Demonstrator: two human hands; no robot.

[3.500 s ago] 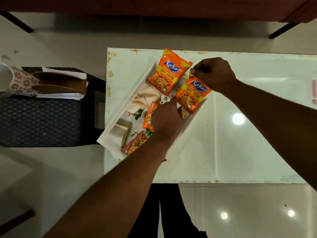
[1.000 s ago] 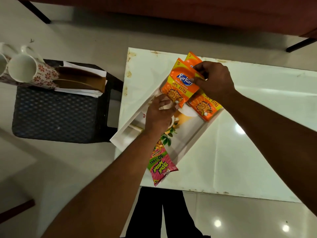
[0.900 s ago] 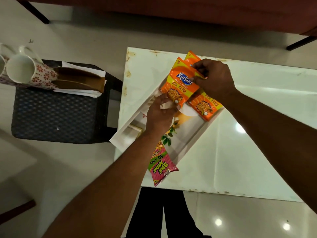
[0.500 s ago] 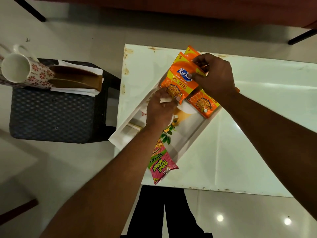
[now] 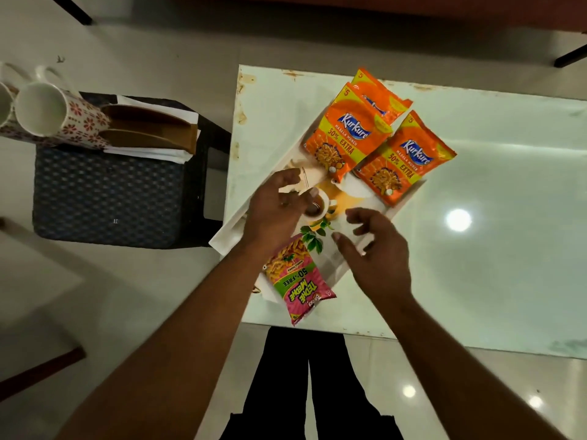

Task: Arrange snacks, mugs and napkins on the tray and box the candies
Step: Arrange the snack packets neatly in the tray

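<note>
The left hand point(image 5: 274, 206) hovers with fingers spread loosely and holds nothing. The right hand point(image 5: 376, 252) is beside it, also empty, with fingers curled slightly apart. Both hang over the middle of a white tray point(image 5: 405, 201) that lies askew on the pale counter point(image 5: 492, 249).

Just under the left wrist, toward the person, a pink and green snack packet point(image 5: 297, 282) lies at the near end of the tray, its tip reaching past the tray's corner toward the counter edge. Between the two hands the tray's printed picture shows a teacup and green leaves.

Beyond the fingertips of both hands, at the tray's far end, three orange Kurkure packets are fanned out and overlapping: one in front point(image 5: 347, 136), one to the right of it point(image 5: 403, 160) above the right hand, and a third point(image 5: 379, 96) mostly hidden behind the first.

Well away to the outer side of the left hand, off the counter, a dark woven stool point(image 5: 108, 198) carries two floral mugs, the nearer one point(image 5: 54, 114) lying on its side and the other point(image 5: 4, 106) cut by the picture's edge. Touching the nearer mug is a brown holder point(image 5: 152, 131) sitting on white napkins point(image 5: 149, 154).
</note>
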